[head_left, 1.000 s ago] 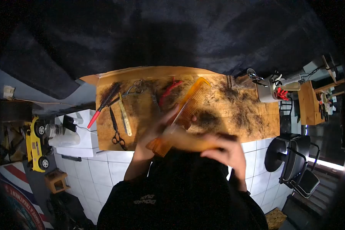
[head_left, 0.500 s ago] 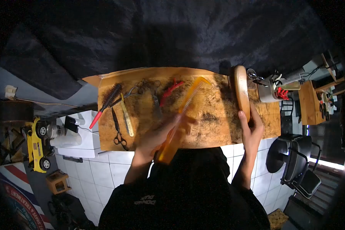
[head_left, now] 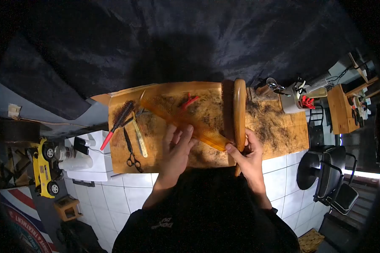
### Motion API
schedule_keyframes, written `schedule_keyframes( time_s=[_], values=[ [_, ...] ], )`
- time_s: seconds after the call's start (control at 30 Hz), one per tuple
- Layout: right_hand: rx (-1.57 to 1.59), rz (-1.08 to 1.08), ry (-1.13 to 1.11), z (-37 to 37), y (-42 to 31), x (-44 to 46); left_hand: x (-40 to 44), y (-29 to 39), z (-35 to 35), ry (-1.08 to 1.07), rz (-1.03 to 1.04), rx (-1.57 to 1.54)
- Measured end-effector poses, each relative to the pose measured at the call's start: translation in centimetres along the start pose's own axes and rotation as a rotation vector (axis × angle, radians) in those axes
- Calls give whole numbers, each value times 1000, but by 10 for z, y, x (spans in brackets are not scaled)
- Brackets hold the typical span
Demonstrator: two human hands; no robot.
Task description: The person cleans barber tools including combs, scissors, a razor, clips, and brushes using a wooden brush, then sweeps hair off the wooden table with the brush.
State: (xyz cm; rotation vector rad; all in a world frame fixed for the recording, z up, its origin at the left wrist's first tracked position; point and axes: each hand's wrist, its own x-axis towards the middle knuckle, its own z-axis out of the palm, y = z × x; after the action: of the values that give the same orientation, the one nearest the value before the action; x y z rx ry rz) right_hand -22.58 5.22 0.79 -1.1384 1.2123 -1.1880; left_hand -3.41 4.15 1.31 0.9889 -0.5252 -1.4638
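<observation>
An amber comb (head_left: 213, 139), blurred by motion, slants across the middle of the view above a wooden table (head_left: 278, 126). Its sharp lower end lies at the thumb of my right hand (head_left: 251, 160). That hand also grips a wooden-backed brush (head_left: 239, 109), held upright with dark bristles facing left. My left hand (head_left: 176, 152) is just below the comb's middle, thumb and fingers apart; the comb smears past its fingertips. Left of it lie a round brush (head_left: 122, 114) with a red handle, black scissors (head_left: 131, 149) and a yellowish straight razor (head_left: 139, 135). Behind the comb is a red clip (head_left: 189, 102).
Dark hair clippings (head_left: 261, 111) cover parts of the table. A metal container (head_left: 292, 99) with tools stands at its right end. Dark cloth (head_left: 177, 42) hangs along the far edge. A black chair (head_left: 331, 175) is at right, a white cabinet (head_left: 90, 164) at left.
The right hand has brought the brush leftward to the comb. The comb has swung from leaning right to leaning left, its handle end now at the right hand. The left hand's grip has loosened.
</observation>
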Motion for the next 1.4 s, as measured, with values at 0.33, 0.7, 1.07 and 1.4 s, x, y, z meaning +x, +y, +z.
schedule_keyframes(
  time_s=[0.33, 0.7, 1.07, 1.4],
  values=[
    [-672, -668, 39, -34, 12, 6, -1, 11, -15, -105, 64, 71],
    [-322, -61, -67, -22, -28, -12, 4, -3, -20, -253, 310, 715],
    [-510, -167, -196, -17, -17, -6, -13, -18, -22, -260, 496, 836],
    [-420, -121, -194, -29, -34, -5, -13, -8, -19, -350, 435, 832]
  ],
)
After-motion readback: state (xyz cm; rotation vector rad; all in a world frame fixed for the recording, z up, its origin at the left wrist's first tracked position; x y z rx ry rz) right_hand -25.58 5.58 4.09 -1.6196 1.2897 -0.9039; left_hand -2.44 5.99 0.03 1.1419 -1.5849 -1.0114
